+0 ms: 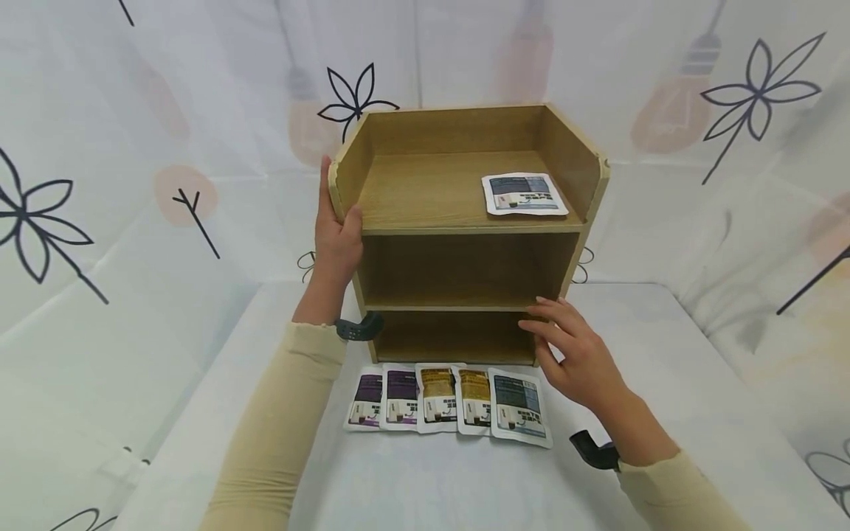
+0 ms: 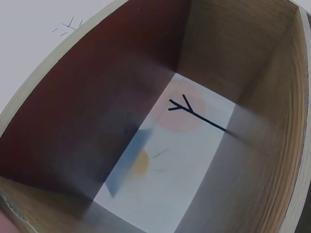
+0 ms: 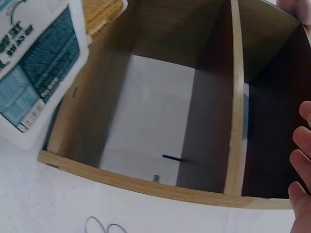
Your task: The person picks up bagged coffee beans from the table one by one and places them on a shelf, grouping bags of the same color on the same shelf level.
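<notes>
A wooden shelf unit (image 1: 454,230) with an open top tray and two compartments beneath stands in the middle of the head view. My left hand (image 1: 337,240) grips the upper part of its left side panel, thumb on the inner side. By the lower right side of the unit, my right hand (image 1: 576,355) holds nothing, its fingers loosely bent near the middle board. On the top level lies a blue-labelled white pouch (image 1: 524,194). In the right wrist view, the fingers (image 3: 302,162) overlap the shelf's edge.
Several pouches overlap in a row before the unit: purple-labelled (image 1: 401,394), yellow-labelled (image 1: 438,396) and a blue-labelled one (image 1: 519,405) at the right end. They lie on a white-covered table (image 1: 425,483). A patterned cloth backdrop (image 1: 219,96) hangs behind and at both sides.
</notes>
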### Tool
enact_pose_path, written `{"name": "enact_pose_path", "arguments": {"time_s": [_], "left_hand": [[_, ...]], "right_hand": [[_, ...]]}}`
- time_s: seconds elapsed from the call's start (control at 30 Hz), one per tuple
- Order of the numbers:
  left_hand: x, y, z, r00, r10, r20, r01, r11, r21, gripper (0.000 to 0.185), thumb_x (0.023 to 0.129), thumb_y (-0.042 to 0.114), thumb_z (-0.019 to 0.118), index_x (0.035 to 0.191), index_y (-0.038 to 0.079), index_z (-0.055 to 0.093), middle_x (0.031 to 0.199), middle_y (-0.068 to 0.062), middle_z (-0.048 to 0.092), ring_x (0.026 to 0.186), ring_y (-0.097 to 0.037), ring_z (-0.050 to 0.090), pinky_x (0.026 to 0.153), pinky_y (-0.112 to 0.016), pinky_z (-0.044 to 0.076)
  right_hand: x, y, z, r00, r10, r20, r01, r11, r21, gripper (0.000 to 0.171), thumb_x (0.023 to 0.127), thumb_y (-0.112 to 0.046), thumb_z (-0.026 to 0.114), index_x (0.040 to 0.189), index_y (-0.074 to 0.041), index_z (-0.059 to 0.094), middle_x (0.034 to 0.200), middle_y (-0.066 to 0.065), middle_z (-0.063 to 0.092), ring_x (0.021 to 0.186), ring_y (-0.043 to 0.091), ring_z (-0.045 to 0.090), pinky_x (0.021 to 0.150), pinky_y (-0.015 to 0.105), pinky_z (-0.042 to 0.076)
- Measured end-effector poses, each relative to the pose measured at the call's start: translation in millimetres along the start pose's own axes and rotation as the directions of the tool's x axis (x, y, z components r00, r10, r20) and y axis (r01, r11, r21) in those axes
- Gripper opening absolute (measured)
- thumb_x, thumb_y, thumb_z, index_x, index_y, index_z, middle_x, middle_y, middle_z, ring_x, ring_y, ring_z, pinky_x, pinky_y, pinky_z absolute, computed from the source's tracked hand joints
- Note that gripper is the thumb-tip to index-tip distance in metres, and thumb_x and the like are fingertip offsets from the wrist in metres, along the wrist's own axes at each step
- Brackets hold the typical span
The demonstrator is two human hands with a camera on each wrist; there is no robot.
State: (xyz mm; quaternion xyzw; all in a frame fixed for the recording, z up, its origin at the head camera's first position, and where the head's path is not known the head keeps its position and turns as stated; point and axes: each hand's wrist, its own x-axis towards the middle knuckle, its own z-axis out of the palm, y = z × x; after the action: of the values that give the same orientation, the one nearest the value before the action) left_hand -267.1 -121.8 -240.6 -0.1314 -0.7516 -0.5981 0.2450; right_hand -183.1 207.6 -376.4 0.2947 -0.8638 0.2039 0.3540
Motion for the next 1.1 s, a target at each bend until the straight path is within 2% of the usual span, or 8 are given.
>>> {"name": "enact_pose_path", "arguments": {"time_s": [0.07, 0.13, 0.27, 0.37, 0.43, 0.6, 0.8, 1.1], "left_hand": [[-0.4, -0.9, 0.6, 1.0, 0.01, -0.005, -0.01, 1.0, 0.006, 0.074, 0.097, 0.008, 0.041, 0.156, 0.037, 0.007, 0.159, 0.004, 0.023, 0.136, -0.014, 0.033, 0.113, -0.036, 0.028], [-0.2, -1.7, 0.8, 1.0, 0.015, -0.008, -0.015, 1.0, 0.012, 0.074, 0.097, 0.008, 0.041, 0.156, 0.037, 0.007, 0.159, 0.005, 0.022, 0.137, -0.014, 0.033, 0.114, -0.037, 0.027], [0.2, -2.6, 0.5, 1.0, 0.017, -0.006, -0.017, 1.0, 0.011, 0.073, 0.097, 0.009, 0.041, 0.156, 0.038, 0.008, 0.158, 0.008, 0.023, 0.137, -0.015, 0.033, 0.114, -0.039, 0.027], [-0.7, -0.6, 0.2, 1.0, 0.012, -0.005, -0.012, 1.0, 0.013, 0.073, 0.097, 0.009, 0.041, 0.156, 0.037, 0.009, 0.158, 0.007, 0.024, 0.137, -0.015, 0.034, 0.113, -0.039, 0.028], [-1.3, 0.7, 0.1, 1.0, 0.011, -0.005, -0.011, 1.0, 0.017, 0.073, 0.097, 0.008, 0.041, 0.156, 0.036, 0.009, 0.158, 0.006, 0.024, 0.137, -0.015, 0.034, 0.113, -0.039, 0.029], [-0.9, 1.3, -0.1, 1.0, 0.019, -0.007, -0.019, 1.0, 0.015, 0.072, 0.098, 0.008, 0.041, 0.156, 0.035, 0.008, 0.158, 0.006, 0.024, 0.137, -0.015, 0.033, 0.113, -0.04, 0.028], [0.5, -0.1, 0.4, 1.0, 0.014, -0.004, -0.014, 1.0, 0.01, 0.073, 0.097, 0.008, 0.041, 0.156, 0.035, 0.009, 0.158, 0.006, 0.024, 0.138, -0.014, 0.033, 0.114, -0.039, 0.027], [1.8, -2.0, 0.5, 1.0, 0.001, 0.015, -0.001, 1.0, 0.008, 0.074, 0.097, 0.008, 0.04, 0.156, 0.038, 0.007, 0.158, 0.007, 0.023, 0.139, -0.012, 0.032, 0.116, -0.037, 0.025]], "right_hand": [[-4.0, -0.4, 1.8, 1.0, 0.019, 0.019, -0.019, 1.0, -0.01, 0.03, 0.082, -0.004, 0.063, 0.11, -0.01, 0.071, 0.122, 0.009, 0.063, 0.128, 0.03, 0.05, 0.117, 0.024, 0.022], [-7.9, -0.9, 2.9, 0.998, 0.043, 0.04, -0.042, 0.999, -0.025, 0.03, 0.082, -0.005, 0.064, 0.111, -0.011, 0.071, 0.123, 0.007, 0.062, 0.129, 0.03, 0.049, 0.116, 0.03, 0.027], [-14.2, -1.4, 3.9, 0.99, 0.097, 0.099, -0.092, 0.994, -0.055, 0.032, 0.082, -0.009, 0.066, 0.114, -0.013, 0.07, 0.127, 0.006, 0.06, 0.131, 0.03, 0.047, 0.106, 0.045, 0.042], [-20.0, -0.5, 5.0, 0.974, 0.146, 0.171, -0.138, 0.989, -0.06, 0.034, 0.083, -0.012, 0.068, 0.117, -0.013, 0.069, 0.13, 0.008, 0.058, 0.132, 0.032, 0.044, 0.098, 0.053, 0.045], [-24.3, 0.7, 6.3, 0.955, 0.183, 0.234, -0.173, 0.983, -0.062, 0.036, 0.084, -0.015, 0.068, 0.12, -0.013, 0.067, 0.133, 0.009, 0.056, 0.134, 0.034, 0.042, 0.099, 0.055, 0.045], [-33.6, 2.5, 10.9, 0.885, 0.252, 0.391, -0.249, 0.967, -0.061, 0.045, 0.087, -0.022, 0.068, 0.131, -0.014, 0.06, 0.14, 0.011, 0.05, 0.138, 0.036, 0.036, 0.101, 0.057, 0.042], [-43.2, 1.6, 18.0, 0.829, 0.286, 0.482, -0.294, 0.954, -0.061, 0.055, 0.086, -0.028, 0.07, 0.137, -0.014, 0.055, 0.145, 0.012, 0.046, 0.139, 0.038, 0.035, 0.102, 0.057, 0.042], [-56.7, -2.3, 26.8, 0.724, 0.314, 0.615, -0.345, 0.936, -0.071, 0.07, 0.082, -0.042, 0.072, 0.143, -0.018, 0.048, 0.15, 0.013, 0.04, 0.135, 0.04, 0.04, 0.099, 0.056, 0.044]]}}
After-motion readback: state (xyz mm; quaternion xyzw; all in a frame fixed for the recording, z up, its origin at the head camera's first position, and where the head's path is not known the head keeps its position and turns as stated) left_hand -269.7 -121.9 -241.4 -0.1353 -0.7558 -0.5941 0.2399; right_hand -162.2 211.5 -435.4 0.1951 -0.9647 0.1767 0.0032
